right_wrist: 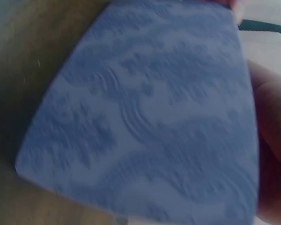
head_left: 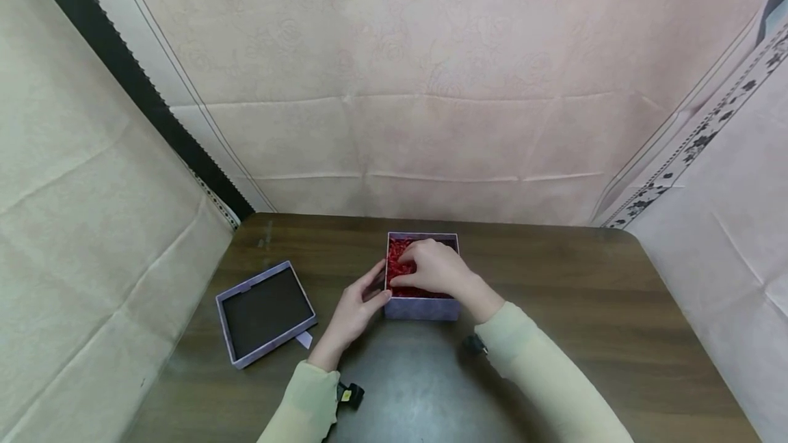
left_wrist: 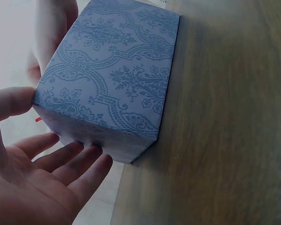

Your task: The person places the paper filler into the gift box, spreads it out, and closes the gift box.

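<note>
A lidless lavender box with a raised scroll pattern stands on the table, holding red shredded paper. My left hand is at its left side. In the left wrist view, straight fingers touch that side with their tips, and the thumb meets the near corner. My right hand reaches over the right wall into the box. Its thumb and forefinger stand apart over the red shreds; the other fingertips are hidden. The box front fills much of the right wrist view.
Left of the box, a lavender lid or tray with a dark inside lies at an angle, a pale ribbon tab at its near edge. The brown wooden table has cloth hangings behind and on both sides.
</note>
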The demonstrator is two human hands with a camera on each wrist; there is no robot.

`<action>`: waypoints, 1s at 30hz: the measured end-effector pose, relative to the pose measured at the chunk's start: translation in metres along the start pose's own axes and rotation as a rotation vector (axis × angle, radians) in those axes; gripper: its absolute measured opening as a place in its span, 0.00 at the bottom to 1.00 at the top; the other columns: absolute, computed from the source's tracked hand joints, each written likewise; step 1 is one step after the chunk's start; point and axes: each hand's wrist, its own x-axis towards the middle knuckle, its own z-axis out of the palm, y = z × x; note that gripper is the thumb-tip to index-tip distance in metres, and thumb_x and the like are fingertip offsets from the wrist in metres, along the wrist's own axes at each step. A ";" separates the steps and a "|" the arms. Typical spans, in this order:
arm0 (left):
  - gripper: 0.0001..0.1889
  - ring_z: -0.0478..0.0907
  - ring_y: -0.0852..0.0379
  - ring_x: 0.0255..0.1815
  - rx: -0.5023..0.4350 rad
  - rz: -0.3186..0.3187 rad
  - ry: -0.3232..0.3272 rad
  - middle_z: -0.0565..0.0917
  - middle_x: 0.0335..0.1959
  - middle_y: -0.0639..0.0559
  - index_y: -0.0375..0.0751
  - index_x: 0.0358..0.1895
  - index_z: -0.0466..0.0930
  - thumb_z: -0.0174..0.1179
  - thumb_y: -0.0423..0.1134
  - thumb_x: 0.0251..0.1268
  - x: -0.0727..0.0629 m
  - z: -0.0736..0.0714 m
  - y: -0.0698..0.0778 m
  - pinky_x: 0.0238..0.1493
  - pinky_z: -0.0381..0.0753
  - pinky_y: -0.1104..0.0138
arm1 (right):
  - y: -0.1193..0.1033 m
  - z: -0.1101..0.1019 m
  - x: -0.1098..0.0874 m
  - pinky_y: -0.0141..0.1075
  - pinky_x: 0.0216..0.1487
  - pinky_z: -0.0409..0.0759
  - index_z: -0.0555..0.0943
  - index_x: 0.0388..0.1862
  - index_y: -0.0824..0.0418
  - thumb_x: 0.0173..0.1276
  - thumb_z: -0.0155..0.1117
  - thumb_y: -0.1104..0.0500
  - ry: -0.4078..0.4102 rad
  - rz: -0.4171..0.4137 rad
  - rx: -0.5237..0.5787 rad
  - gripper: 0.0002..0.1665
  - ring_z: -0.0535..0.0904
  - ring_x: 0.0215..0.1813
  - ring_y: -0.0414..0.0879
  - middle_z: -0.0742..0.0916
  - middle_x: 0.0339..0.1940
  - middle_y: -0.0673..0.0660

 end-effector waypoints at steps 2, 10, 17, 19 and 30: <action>0.34 0.71 0.41 0.77 0.002 0.000 0.001 0.72 0.80 0.42 0.46 0.84 0.64 0.63 0.37 0.80 0.000 0.000 0.000 0.73 0.74 0.46 | -0.002 0.005 0.003 0.35 0.38 0.84 0.94 0.43 0.50 0.66 0.78 0.35 -0.001 0.036 -0.010 0.21 0.83 0.35 0.36 0.91 0.38 0.45; 0.34 0.71 0.40 0.77 0.001 0.014 0.013 0.72 0.79 0.41 0.45 0.84 0.65 0.64 0.36 0.79 0.000 0.001 0.001 0.73 0.73 0.45 | -0.004 0.012 0.011 0.37 0.30 0.81 0.94 0.39 0.51 0.69 0.78 0.41 0.000 0.210 0.003 0.15 0.77 0.24 0.38 0.90 0.29 0.44; 0.33 0.70 0.39 0.78 -0.003 0.009 0.013 0.71 0.80 0.40 0.44 0.84 0.65 0.63 0.35 0.79 0.000 0.001 0.000 0.74 0.72 0.43 | -0.003 0.017 0.012 0.38 0.28 0.79 0.90 0.31 0.51 0.69 0.79 0.45 -0.008 0.286 -0.017 0.13 0.77 0.23 0.41 0.84 0.21 0.44; 0.34 0.70 0.39 0.78 -0.007 0.006 0.016 0.71 0.80 0.40 0.44 0.84 0.65 0.63 0.34 0.79 0.001 0.001 0.000 0.74 0.71 0.43 | -0.003 0.019 0.012 0.39 0.28 0.80 0.89 0.29 0.50 0.68 0.79 0.45 -0.009 0.295 -0.027 0.13 0.77 0.23 0.41 0.83 0.20 0.43; 0.34 0.70 0.38 0.78 -0.011 0.010 0.021 0.72 0.78 0.38 0.44 0.83 0.67 0.64 0.34 0.78 -0.001 0.001 0.001 0.73 0.71 0.42 | -0.002 0.015 0.009 0.39 0.33 0.84 0.93 0.37 0.52 0.68 0.79 0.45 -0.015 0.257 -0.003 0.13 0.79 0.26 0.39 0.89 0.28 0.46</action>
